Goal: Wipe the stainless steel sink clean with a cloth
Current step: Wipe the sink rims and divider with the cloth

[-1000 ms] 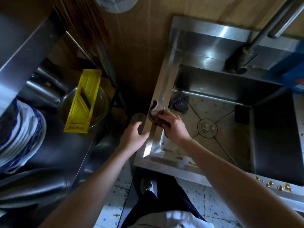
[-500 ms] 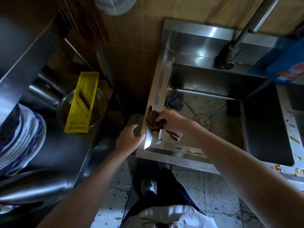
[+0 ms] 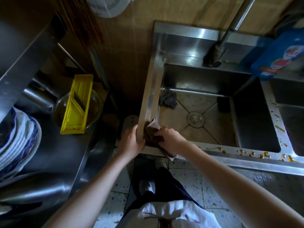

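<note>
Inside steel sink [image 3: 150, 96], dark scouring pad [image 3: 168, 99].

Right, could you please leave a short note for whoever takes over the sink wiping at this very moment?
Left hand grips the sink at its near-left corner, as if bracing.
Right hand holds the brown cloth, pressed on the rim at that same corner.
A scrubber lies in the basin's far-left corner, and a dark block sits on the far-right side.
Done: the left rim looks free of spots.
Left: the orange splashes along the front rim, the spotted divider on the right, and the stained basin floor around the drain.
</note>
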`<state>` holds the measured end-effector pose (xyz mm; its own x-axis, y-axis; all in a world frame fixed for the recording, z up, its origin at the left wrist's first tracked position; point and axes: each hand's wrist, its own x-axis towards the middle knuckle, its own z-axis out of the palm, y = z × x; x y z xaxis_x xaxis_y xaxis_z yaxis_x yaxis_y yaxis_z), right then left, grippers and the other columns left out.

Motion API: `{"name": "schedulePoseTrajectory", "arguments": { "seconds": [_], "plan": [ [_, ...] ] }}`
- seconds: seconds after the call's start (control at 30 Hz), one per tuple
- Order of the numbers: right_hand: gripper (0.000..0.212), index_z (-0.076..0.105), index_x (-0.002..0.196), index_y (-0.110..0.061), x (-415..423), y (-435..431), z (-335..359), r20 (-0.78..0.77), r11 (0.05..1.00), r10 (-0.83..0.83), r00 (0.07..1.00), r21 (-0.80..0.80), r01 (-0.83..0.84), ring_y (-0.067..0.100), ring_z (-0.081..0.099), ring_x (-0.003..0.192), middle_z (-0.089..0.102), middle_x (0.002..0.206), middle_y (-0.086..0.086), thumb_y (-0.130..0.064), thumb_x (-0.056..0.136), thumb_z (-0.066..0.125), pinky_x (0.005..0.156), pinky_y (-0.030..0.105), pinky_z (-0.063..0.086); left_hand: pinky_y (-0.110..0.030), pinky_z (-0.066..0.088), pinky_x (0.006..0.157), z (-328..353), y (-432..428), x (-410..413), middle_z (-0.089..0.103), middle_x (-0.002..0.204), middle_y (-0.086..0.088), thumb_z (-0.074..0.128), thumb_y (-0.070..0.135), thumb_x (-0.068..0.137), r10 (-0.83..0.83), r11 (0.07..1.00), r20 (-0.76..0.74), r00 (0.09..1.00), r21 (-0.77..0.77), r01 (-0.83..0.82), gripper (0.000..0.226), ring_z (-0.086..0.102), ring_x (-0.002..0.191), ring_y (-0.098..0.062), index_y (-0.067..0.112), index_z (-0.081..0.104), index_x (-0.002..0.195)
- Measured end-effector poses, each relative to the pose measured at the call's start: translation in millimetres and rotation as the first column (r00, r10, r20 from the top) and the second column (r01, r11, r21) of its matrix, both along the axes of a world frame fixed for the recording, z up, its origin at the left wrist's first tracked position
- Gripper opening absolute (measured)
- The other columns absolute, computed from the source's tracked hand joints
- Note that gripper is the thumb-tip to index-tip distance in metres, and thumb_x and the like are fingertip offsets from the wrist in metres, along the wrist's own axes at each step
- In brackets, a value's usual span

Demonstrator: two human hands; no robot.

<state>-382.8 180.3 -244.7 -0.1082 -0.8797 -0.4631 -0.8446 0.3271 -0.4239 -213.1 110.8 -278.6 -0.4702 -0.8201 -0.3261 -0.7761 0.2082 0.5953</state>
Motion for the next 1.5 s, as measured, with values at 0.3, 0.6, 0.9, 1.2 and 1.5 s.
{"name": "schedulePoseTrajectory", "arguments": {
  "seconds": [0.3, 0.6, 0.9, 1.2, 1.5],
  "plan": [
    [0.043, 0.054, 0.132, -0.028, -8, 50, -8, -0.128, 0.987, -0.132, 0.983, -0.108, 0.118, 0.029, 0.044, 0.113, 0.048, 0.132, 0.001, -0.016, 0.091, 0.049, 0.097, 0.04, 0.043, -0.043, 0.028, 0.108, 4, 15, -10, 0.024, 0.15, -0.013, 0.063, 0.033, 0.085, -0.132, 0.971, 0.078, 0.988, -0.188, 0.145, 0.074, 0.026, 0.137, -0.03, 0.017, 0.024, 0.146],
    [0.04, 0.059, 0.127, -0.025, -66, 112, -8, -0.246, 0.906, -0.42, 0.873, -0.171, 0.388, 0.03, 0.05, 0.106, 0.057, 0.126, 0.004, -0.016, 0.088, 0.057, 0.085, 0.037, 0.048, -0.044, 0.012, 0.115, -10, 28, -34, 0.013, 0.156, -0.004, 0.05, 0.046, 0.091, -0.435, 0.833, 0.174, 0.883, -0.294, 0.468, 0.056, 0.011, 0.142, -0.025, 0.023, 0.038, 0.14],
    [0.033, 0.065, 0.119, -0.025, -22, 85, -7, -0.161, 0.922, -0.331, 0.93, -0.264, 0.283, 0.029, 0.05, 0.097, 0.059, 0.126, 0.0, -0.013, 0.09, 0.053, 0.081, 0.035, 0.044, -0.05, 0.002, 0.116, -20, 34, -44, 0.016, 0.155, -0.008, 0.05, 0.057, 0.087, -0.464, 0.794, 0.297, 0.834, -0.277, 0.541, 0.062, 0.009, 0.143, -0.028, 0.027, 0.038, 0.14],
    [0.038, 0.058, 0.125, -0.029, -49, 114, -10, -0.26, 0.937, -0.33, 0.907, -0.206, 0.282, 0.024, 0.047, 0.103, 0.053, 0.132, -0.004, -0.013, 0.092, 0.053, 0.085, 0.034, 0.041, -0.045, 0.001, 0.113, -13, 36, -43, 0.021, 0.153, -0.007, 0.044, 0.074, 0.077, -0.381, 0.83, 0.319, 0.868, -0.294, 0.473, 0.078, 0.015, 0.14, -0.026, 0.025, 0.042, 0.137],
    [0.03, 0.068, 0.115, -0.021, -65, 136, -7, -0.228, 0.878, -0.463, 0.857, -0.247, 0.409, 0.029, 0.049, 0.094, 0.062, 0.123, 0.003, -0.01, 0.09, 0.056, 0.078, 0.037, 0.047, -0.048, 0.007, 0.114, -4, 34, -27, 0.012, 0.156, -0.007, 0.046, 0.069, 0.081, -0.368, 0.861, 0.291, 0.883, -0.251, 0.441, 0.078, 0.012, 0.142, -0.028, 0.022, 0.033, 0.141]
  ]
}}
